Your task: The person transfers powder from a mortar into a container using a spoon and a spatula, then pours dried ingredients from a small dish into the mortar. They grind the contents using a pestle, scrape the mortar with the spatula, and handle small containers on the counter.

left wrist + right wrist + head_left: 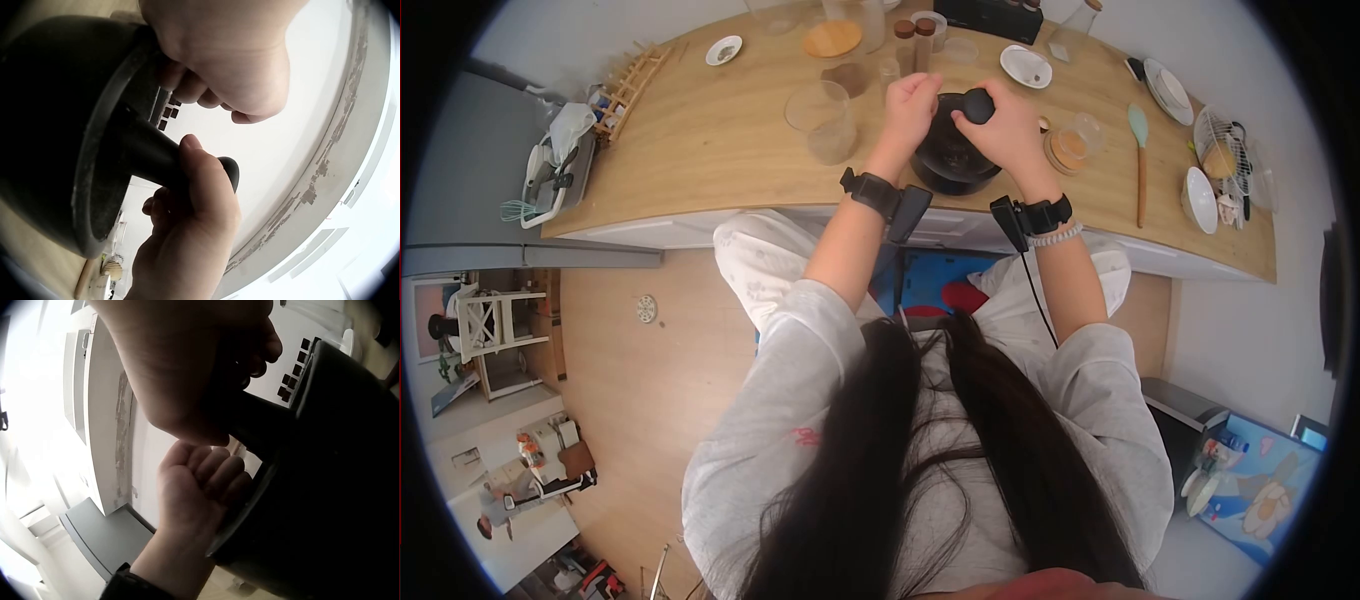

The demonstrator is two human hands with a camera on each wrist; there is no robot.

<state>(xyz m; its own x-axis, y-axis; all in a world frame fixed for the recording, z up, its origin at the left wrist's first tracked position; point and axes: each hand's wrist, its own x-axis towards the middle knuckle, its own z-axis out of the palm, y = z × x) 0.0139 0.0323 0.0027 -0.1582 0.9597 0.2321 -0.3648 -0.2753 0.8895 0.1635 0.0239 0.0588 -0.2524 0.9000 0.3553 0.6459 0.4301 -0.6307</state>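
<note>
Here the pestle [978, 105] is in right hand [1009, 130], mortar [956, 174] against left hand [908, 112].

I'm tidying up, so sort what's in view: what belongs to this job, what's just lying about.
In use: black mortar, left hand at its rim; pestle, held by the right hand.
Apparently just lying about: green-headed spatula; wooden rack; white bowl at right.

High, downward head view; 2 close wrist views; mortar [956, 178] in all 3
</note>
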